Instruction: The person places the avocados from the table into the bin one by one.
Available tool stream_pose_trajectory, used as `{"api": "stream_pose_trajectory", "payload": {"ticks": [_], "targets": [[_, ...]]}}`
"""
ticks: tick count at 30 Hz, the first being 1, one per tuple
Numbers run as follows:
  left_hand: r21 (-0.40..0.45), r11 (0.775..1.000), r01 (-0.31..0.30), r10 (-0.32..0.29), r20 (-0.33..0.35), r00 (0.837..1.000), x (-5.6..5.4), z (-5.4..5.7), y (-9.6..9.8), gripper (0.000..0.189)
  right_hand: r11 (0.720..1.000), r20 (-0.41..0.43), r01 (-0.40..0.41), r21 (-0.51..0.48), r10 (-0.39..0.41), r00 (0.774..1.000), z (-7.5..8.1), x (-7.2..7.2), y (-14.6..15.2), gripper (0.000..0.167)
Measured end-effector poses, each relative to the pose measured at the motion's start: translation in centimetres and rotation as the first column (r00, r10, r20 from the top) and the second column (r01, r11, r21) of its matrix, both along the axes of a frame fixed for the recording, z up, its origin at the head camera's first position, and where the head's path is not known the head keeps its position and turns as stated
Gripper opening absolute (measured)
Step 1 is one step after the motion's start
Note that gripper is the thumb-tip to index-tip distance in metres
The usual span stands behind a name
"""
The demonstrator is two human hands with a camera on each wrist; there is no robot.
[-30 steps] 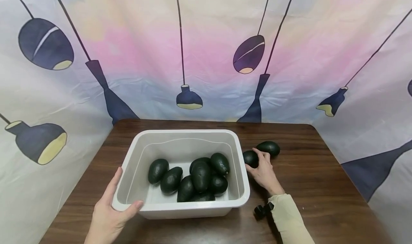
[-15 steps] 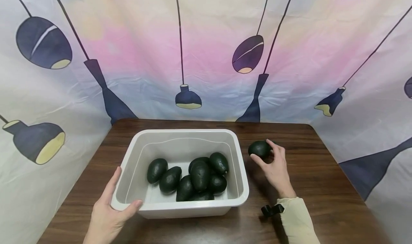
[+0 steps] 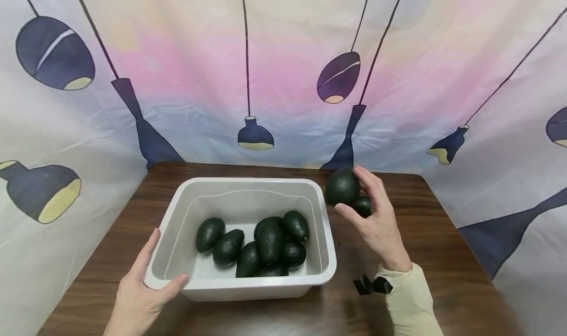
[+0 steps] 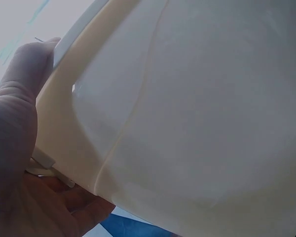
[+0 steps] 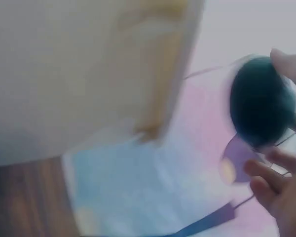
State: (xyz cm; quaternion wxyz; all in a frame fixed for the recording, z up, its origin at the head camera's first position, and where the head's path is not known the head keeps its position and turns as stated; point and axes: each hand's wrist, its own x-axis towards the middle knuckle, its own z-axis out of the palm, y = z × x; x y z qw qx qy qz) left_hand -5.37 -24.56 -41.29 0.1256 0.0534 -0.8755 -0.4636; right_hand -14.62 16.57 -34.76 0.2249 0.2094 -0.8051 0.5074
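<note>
A white plastic bin (image 3: pixel 241 284) stands on the table with several dark green avocados (image 3: pixel 228 248) inside, some piled toward its right half. At its near left corner my left hand (image 3: pixel 139 287) grips it, thumb along the front side and fingers along the left side. The left wrist view shows that hand (image 4: pixel 44 143) at the bin's rim (image 4: pixel 84 42). My right hand (image 3: pixel 378 223) holds another avocado (image 3: pixel 342 187) raised by the bin's far right corner, pinched between thumb and fingers. A second avocado (image 3: pixel 363 206) lies just behind that hand, partly hidden by it.
The brown wooden table (image 3: pixel 425 257) extends right of the bin. Behind it hangs a fabric backdrop (image 3: pixel 288 80) printed with lamps. A black wrist mount (image 3: pixel 372 285) sits at the right sleeve (image 3: pixel 409 301).
My right hand has taken hold of an avocado beside the bin and lifted it up and toward the back. The left hand keeps its grip at the bin's corner.
</note>
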Motion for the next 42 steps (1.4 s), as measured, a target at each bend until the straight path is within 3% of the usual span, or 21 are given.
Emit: {"api": "stream_pose_trajectory", "payload": {"ticks": [3, 6, 10, 14, 20, 25, 28, 36, 39, 42], "targets": [[0.004, 1.000, 0.013, -0.013, 0.002, 1.000, 0.0, 0.1, 0.0, 0.101, 0.990, 0.020, -0.084, 0.110, 0.082, 0.996, 0.8, 0.2, -0.1, 0.078], [0.003, 1.000, 0.017, -0.017, 0.004, 1.000, 0.1, 0.1, 0.1, 0.101, 0.984, 0.042, -0.060, 0.167, 0.053, 0.998, -0.5, -0.6, 0.8, 0.073], [-0.011, 1.000, 0.006, -0.006, 0.001, 1.000, 0.2, 0.1, 0.1, 0.101, 0.977, 0.106, 0.068, 0.204, -0.091, 0.990, -3.6, -2.7, 3.0, 0.062], [-0.021, 1.000, 0.006, -0.006, -0.012, 1.000, 0.2, 0.1, 0.1, 0.101, 0.947, 0.233, 0.145, 0.285, -0.215, 0.948, -6.8, -5.2, 6.0, 0.071], [-0.010, 1.000, 0.006, -0.006, 0.000, 1.000, 0.3, 0.0, 0.2, 0.100, 0.915, 0.365, 0.147, 0.375, -0.291, 0.884, -12.0, -8.1, 10.4, 0.083], [-0.011, 1.000, 0.006, -0.006, -0.005, 1.000, 0.4, 0.0, 0.2, 0.100, 0.916, 0.423, 0.096, 0.390, -0.271, 0.865, -15.0, -8.9, 11.5, 0.085], [-0.005, 1.000, 0.016, -0.016, -0.001, 1.000, 0.2, 0.1, 0.2, 0.099, 0.908, 0.413, 0.122, 0.401, -0.298, 0.861, -15.8, -9.1, 11.2, 0.085], [-0.001, 1.000, 0.012, -0.012, -0.010, 1.000, 0.3, 0.1, 0.3, 0.099, 0.876, 0.410, 0.273, 0.398, -0.436, 0.801, -16.2, -8.3, 10.0, 0.087], [-0.005, 1.000, 0.008, -0.008, -0.016, 1.000, 0.4, 0.1, 0.2, 0.100, 0.880, 0.408, 0.293, 0.373, -0.439, 0.801, -15.8, -7.9, 9.6, 0.087], [-0.012, 1.000, 0.001, -0.001, -0.023, 1.000, 0.4, 0.2, 0.1, 0.100, 0.892, 0.389, 0.304, 0.335, -0.425, 0.817, -14.9, -7.6, 9.3, 0.086]]}}
